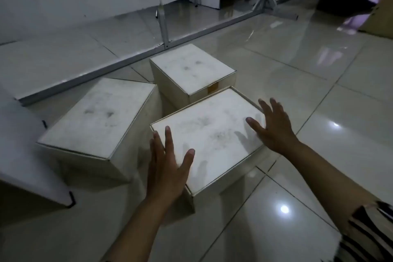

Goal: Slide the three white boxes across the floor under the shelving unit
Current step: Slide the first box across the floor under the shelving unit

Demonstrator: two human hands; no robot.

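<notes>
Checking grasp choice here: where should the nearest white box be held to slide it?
Flat palms on the two side walls of the nearest box, from the near corner, left hand and right hand. Its smooth lid offers no handle.

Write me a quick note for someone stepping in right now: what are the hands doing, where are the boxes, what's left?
Left hand: open, at the near box's left corner.
Right hand: open, at its right edge.
Left box and far box stand on the floor just short of the shelf's bottom rail.
Done: no box is under the shelf.
Left: probably slide all three under, near box first.
</notes>
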